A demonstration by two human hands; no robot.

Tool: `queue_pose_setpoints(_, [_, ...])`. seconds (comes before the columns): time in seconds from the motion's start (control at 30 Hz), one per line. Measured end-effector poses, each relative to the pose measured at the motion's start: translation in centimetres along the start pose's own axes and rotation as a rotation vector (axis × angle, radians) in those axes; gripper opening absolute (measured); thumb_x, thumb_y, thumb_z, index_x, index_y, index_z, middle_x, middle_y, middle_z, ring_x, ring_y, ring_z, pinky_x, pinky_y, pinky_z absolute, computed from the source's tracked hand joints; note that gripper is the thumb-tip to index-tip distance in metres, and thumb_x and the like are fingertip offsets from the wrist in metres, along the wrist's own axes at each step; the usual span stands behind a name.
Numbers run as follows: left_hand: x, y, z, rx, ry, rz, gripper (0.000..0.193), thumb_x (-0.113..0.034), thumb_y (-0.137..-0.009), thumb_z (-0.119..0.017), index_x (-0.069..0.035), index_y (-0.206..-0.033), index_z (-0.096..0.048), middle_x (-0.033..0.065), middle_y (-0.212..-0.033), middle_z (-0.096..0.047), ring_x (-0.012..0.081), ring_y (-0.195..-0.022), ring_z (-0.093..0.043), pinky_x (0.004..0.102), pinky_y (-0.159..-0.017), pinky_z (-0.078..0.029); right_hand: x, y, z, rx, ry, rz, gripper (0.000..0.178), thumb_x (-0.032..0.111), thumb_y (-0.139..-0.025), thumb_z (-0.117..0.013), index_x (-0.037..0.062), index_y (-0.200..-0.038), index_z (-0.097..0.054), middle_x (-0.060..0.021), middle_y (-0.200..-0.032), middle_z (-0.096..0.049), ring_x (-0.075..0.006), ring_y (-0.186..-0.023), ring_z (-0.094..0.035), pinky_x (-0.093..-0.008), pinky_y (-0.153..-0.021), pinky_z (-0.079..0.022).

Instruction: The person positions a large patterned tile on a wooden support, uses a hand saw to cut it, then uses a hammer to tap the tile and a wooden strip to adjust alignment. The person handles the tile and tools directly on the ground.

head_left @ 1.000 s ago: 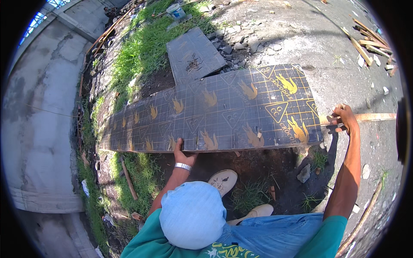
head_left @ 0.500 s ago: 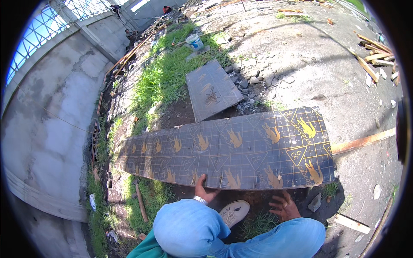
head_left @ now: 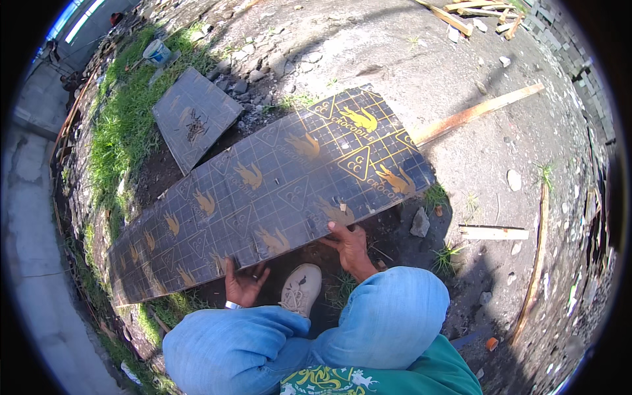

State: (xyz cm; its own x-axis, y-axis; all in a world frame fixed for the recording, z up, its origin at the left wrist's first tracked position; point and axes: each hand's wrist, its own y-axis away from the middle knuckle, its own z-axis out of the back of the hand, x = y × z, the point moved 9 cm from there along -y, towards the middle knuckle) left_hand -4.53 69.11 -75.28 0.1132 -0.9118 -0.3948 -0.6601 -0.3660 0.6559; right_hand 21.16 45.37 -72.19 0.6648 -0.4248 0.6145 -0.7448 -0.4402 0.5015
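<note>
A long dark film-faced plywood panel [head_left: 263, 191] with a yellow grid and printed figures lies slanted in front of me, its right end raised off the ground. My right hand [head_left: 353, 250] grips the near edge, thumb on top and fingers underneath. Farther left along that edge is my left hand [head_left: 243, 284], palm up with fingers spread, the thumb touching the panel. Beyond the panel, a smaller dark plywood piece [head_left: 210, 112] lies on the ground with a small pile of thin dark bits [head_left: 195, 126] on it.
A white-and-blue bucket [head_left: 157, 51] stands in the grass. A long timber [head_left: 480, 113] projects beyond the panel's right end. Nearby lie a rock [head_left: 420, 222], a short wood strip [head_left: 494, 233] and an orange roll [head_left: 492, 343]. Scrap wood [head_left: 484, 9] is heaped far off; a concrete wall [head_left: 29, 217] borders the left.
My right hand, free beside the edge before, now holds it. My left hand has loosened from its grip into spread fingers. The view has swung right, so the panel appears more slanted.
</note>
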Motion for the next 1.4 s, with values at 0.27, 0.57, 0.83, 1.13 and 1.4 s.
queue_pose_setpoints(0.27, [-12.8, 6.8, 22.1, -0.452, 0.550, -0.001, 0.107, -0.076, -0.088, -0.071, -0.005, -0.160, -0.038, 0.0193, -0.159, -0.049, 0.0335, -0.141, -0.053, 0.0567, -0.115, -0.049, 0.6, 1.2, 1.3, -0.027, -0.005, 0.019, 0.052, 0.012, -0.093, -0.080, -0.0053, -0.138, -0.062, -0.0193, -0.127, -0.072, -0.0320, -0.115, -0.074, -0.0546, -0.098, -0.063])
queue_pose_setpoints(0.57, [-20.7, 6.7, 17.8, -0.767, 0.050, -0.337, 0.110, -0.075, -0.079, -0.082, -0.008, -0.159, -0.045, 0.0139, -0.156, -0.053, 0.0336, -0.136, -0.054, 0.0538, -0.111, -0.052, 5.5, 2.3, 5.7, -0.184, 0.024, 0.131, 0.056, 0.011, -0.087, -0.080, -0.0078, -0.137, -0.061, -0.0198, -0.124, -0.073, -0.0329, -0.111, -0.075, -0.0526, -0.092, -0.066])
queue_pose_setpoints(0.83, [-11.4, 4.2, 9.6, -0.460, -0.110, -0.357, 0.096, -0.061, -0.085, -0.085, -0.010, -0.157, -0.047, 0.0130, -0.155, -0.054, 0.0337, -0.137, -0.056, 0.0546, -0.114, -0.052, 17.7, 2.3, 13.3, -0.241, 0.093, 0.260, 0.055, 0.024, -0.090, -0.076, -0.0030, -0.135, -0.065, -0.0167, -0.120, -0.075, -0.0313, -0.102, -0.077, -0.0499, -0.087, -0.066])
queue_pose_setpoints(1.13, [6.6, 0.0, -5.5, 0.065, -0.005, 0.063, 0.068, -0.040, -0.097, -0.082, -0.012, -0.151, -0.052, 0.0114, -0.148, -0.060, 0.0343, -0.136, -0.058, 0.0549, -0.119, -0.049, 32.5, -0.9, 29.4, -0.598, 0.174, 0.311, 0.058, 0.046, -0.090, -0.082, 0.0044, -0.125, -0.065, -0.0111, -0.098, -0.073, -0.0262, -0.079, -0.074, -0.0375, -0.062, -0.060])
queue_pose_setpoints(1.4, [13.6, -3.3, -7.0, 0.022, -0.005, 0.316, 0.051, -0.033, -0.100, -0.079, -0.009, -0.142, -0.060, 0.0128, -0.144, -0.063, 0.0331, -0.136, -0.058, 0.0526, -0.121, -0.047, 23.8, 5.4, 26.3, -0.811, 0.308, 0.394, 0.094, 0.041, -0.096, -0.079, -0.0053, -0.161, -0.029, -0.0242, -0.148, -0.054, -0.0352, -0.124, -0.063, -0.0486, -0.097, -0.059])
